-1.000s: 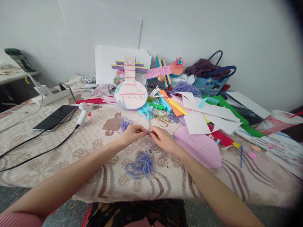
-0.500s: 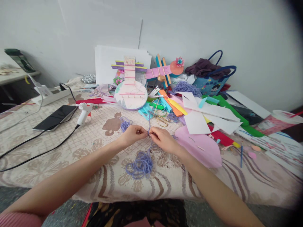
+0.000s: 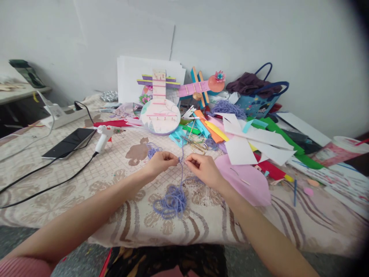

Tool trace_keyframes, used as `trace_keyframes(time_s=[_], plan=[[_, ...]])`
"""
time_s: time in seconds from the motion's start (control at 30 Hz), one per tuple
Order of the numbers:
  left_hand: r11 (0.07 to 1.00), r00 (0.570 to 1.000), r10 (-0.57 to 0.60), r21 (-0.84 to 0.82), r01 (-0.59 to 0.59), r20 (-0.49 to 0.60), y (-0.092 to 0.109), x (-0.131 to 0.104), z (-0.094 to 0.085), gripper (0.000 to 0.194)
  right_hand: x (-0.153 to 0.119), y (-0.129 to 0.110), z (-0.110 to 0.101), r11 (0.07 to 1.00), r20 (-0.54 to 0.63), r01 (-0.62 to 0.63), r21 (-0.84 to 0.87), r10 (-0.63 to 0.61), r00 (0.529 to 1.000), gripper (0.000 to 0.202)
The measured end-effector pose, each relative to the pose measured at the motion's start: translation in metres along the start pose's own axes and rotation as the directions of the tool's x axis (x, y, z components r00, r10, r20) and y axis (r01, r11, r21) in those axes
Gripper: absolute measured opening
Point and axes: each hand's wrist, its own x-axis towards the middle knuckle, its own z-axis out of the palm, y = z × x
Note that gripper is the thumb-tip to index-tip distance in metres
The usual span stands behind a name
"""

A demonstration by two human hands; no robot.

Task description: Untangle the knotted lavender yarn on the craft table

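My left hand [image 3: 160,164] is closed in a pinch on a strand of purple yarn [image 3: 182,175], which runs vertically past its fingertips. What looks like a small knot shows at that pinch. Just to the right, my right hand [image 3: 204,169] has its thumb and forefinger pressed together, a little apart from the strand; whether they hold a yarn end is too small to tell. Below both hands lies a loose tangle of purple yarn [image 3: 171,202]. A smaller yarn bundle [image 3: 154,150] sits behind my left hand. Gold-handled scissors [image 3: 198,147] lie beyond my right hand.
A white glue gun [image 3: 103,138] with a black cord and a tablet [image 3: 69,143] are on the left. Cut white paper [image 3: 239,149], coloured scraps and a pink sheet [image 3: 245,181] cover the right. Decorated craft models [image 3: 160,117] stand behind; a cup [image 3: 340,150] stands far right.
My right hand has moved slightly right, off the strand, opening a small gap between the two hands. The left hand keeps its pinch on the yarn.
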Motion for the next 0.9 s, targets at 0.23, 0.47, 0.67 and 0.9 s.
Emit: trace_keyframes(time_s=[0.23, 0.47, 0.67, 0.9], plan=[[0.978, 0.995, -0.062, -0.193, 0.077, 0.082, 0.001, -0.001, 0.002, 0.022, -0.013, -0.01, 0.023, 0.968, 0.233, 0.188, -0.163, -0.147, 0.961, 0.014], [0.92, 0.979, -0.077, -0.364, 0.143, 0.189, -0.002, -0.004, 0.001, 0.022, -0.008, -0.01, 0.016, 0.951, 0.33, 0.276, -0.135, -0.22, 0.918, 0.015], [0.903, 0.986, -0.077, -0.409, 0.133, 0.151, 0.003, -0.004, -0.001, 0.02, 0.001, 0.006, -0.04, 0.99, 0.196, 0.04, -0.139, -0.012, 0.981, 0.024], [0.898, 0.986, -0.096, -0.416, 0.146, 0.139, 0.004, -0.002, -0.002, 0.014, -0.002, 0.036, -0.057, 0.95, 0.513, 0.037, -0.31, 0.135, 0.848, 0.008]])
